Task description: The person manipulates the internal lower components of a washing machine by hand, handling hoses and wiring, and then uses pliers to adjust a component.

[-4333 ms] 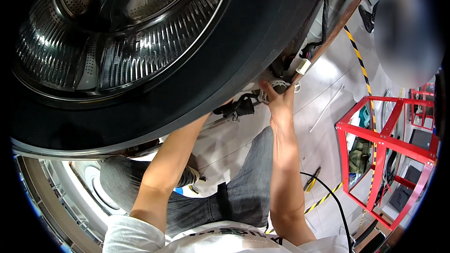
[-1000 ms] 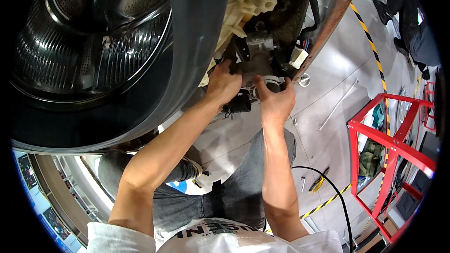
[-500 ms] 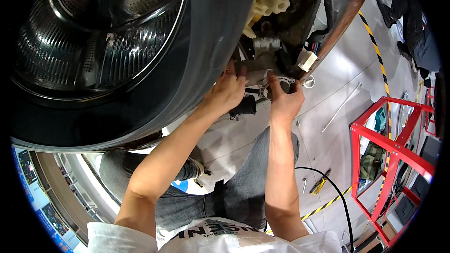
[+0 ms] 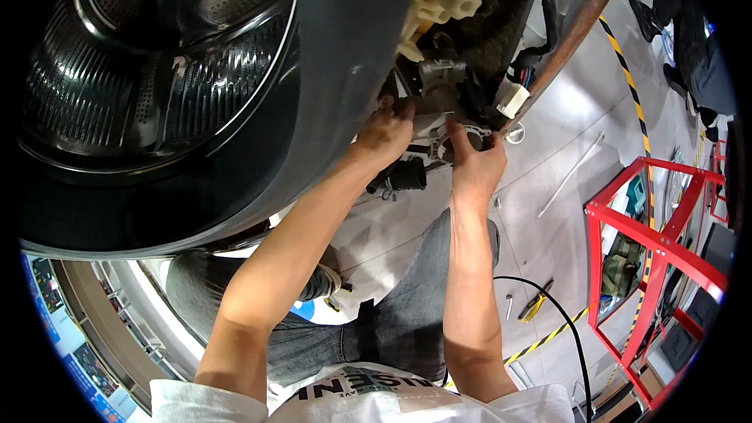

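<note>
My left hand [image 4: 385, 136] is closed around the left side of a grey plastic drain pump [image 4: 432, 123] in the lower part of an opened washing machine. Its fingertips are partly hidden behind the pump. On the other side, my right hand [image 4: 475, 164] pinches the pump's round, ribbed end [image 4: 448, 143] between thumb and fingers. Below the pump, between my hands, hangs a short black rubber hose [image 4: 407, 175]. A grey pipe fitting [image 4: 441, 74] rises above it. To the left is the washing machine's metal drum [image 4: 168, 102], framed by a wide dark front.
A white connector [image 4: 511, 99] with wires hangs by the brown cabinet edge [image 4: 580, 31]. On the floor lie yellow-handled pliers [image 4: 536, 303], a small metal bit [image 4: 508, 307], a white rod [image 4: 572, 175] and a black cable [image 4: 576, 337]. A red frame [image 4: 658, 243] stands right; another person [image 4: 697, 63] is beyond.
The drum and its dark front have shifted slightly left. My left hand has moved a little with its forearm; both hands stay on the pump.
</note>
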The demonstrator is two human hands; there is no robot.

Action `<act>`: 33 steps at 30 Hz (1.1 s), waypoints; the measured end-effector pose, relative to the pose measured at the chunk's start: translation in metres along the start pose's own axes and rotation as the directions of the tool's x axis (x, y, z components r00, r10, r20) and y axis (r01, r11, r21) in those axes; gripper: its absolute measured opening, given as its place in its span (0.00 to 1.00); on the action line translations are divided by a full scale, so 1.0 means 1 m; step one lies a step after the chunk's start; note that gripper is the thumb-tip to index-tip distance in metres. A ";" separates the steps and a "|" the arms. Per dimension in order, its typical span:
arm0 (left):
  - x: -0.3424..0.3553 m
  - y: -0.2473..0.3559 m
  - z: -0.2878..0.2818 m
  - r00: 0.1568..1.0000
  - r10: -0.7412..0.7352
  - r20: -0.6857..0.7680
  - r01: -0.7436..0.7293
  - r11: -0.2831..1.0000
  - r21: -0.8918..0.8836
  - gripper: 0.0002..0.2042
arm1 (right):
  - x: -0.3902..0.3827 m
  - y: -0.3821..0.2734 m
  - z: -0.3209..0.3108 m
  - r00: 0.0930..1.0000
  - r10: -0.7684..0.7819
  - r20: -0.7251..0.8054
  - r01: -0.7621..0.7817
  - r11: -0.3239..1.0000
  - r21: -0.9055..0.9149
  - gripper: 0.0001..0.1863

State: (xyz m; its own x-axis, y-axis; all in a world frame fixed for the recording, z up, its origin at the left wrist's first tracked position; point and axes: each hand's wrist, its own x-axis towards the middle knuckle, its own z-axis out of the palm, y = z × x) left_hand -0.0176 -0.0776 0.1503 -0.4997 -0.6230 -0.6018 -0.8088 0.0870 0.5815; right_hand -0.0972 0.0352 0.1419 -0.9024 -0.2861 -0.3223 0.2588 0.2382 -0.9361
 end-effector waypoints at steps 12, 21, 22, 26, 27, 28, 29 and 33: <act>-0.009 0.000 0.003 0.959 0.064 -0.276 -0.080 0.996 -0.049 0.26 | -0.001 -0.014 -0.001 0.996 -0.041 0.083 0.053 0.989 -0.138 0.23; -0.012 -0.002 0.005 0.936 0.075 -0.345 -0.108 0.991 -0.077 0.30 | 0.014 -0.013 -0.004 0.972 -0.038 0.231 0.045 0.999 -0.022 0.20; -0.011 -0.003 0.004 0.936 0.092 -0.340 -0.121 0.991 -0.064 0.30 | 0.015 -0.011 -0.004 0.973 -0.052 0.224 0.050 0.999 0.013 0.19; -0.009 -0.007 0.004 0.946 0.110 -0.305 -0.131 0.990 -0.049 0.29 | 0.016 -0.002 -0.003 0.979 -0.097 0.177 0.089 0.994 0.056 0.18; -0.009 -0.006 0.003 0.942 0.115 -0.314 -0.134 0.990 -0.040 0.28 | 0.016 -0.001 -0.003 0.981 -0.107 0.161 0.101 0.994 0.042 0.17; -0.009 -0.006 0.004 0.940 0.122 -0.319 -0.139 0.990 -0.032 0.27 | 0.015 -0.001 -0.003 0.982 -0.081 0.171 0.078 0.997 0.028 0.18; -0.008 -0.008 0.005 0.941 0.114 -0.320 -0.138 0.989 -0.054 0.27 | 0.014 -0.004 -0.003 0.982 -0.055 0.180 0.053 0.998 0.014 0.18; -0.005 -0.011 0.011 0.947 0.087 -0.310 -0.142 0.977 -0.159 0.24 | 0.016 0.001 -0.003 0.991 -0.025 0.133 0.036 0.996 -0.078 0.21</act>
State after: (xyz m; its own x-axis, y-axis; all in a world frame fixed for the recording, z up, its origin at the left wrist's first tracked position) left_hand -0.0097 -0.0674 0.1408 -0.4475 -0.8234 -0.3490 -0.6700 0.0503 0.7406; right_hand -0.1124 0.0334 0.1362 -0.8545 -0.4132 -0.3148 0.1990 0.2994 -0.9331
